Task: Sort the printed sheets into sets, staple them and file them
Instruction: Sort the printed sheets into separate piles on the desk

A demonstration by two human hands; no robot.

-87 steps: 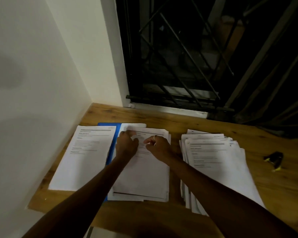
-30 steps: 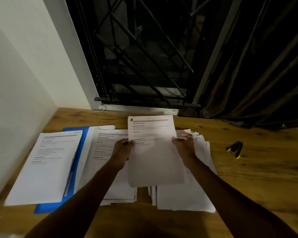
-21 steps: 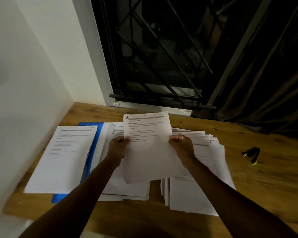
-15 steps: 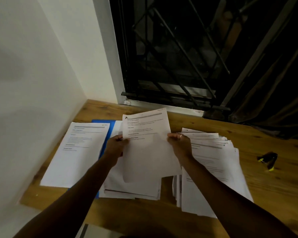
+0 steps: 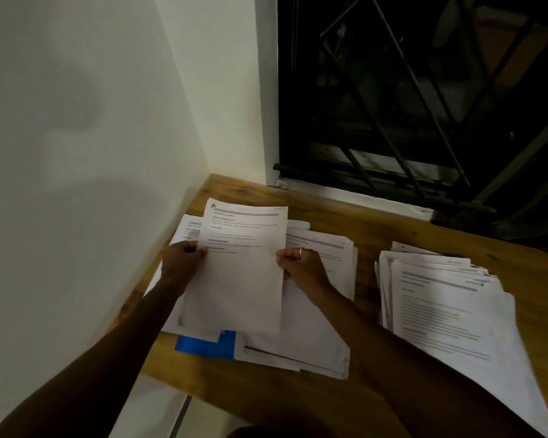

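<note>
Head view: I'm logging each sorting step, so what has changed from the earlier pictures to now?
Both hands left the top of the middle pile and took hold of one printed sheet, the left hand at its left edge, the right hand at its right. They carried it leftward; it is now held above the left pile and blue folder. The piles stayed put.

sheet (image 5: 234, 279) — "INITIAL SCENE SETUP", "TASK GOAL"
</note>
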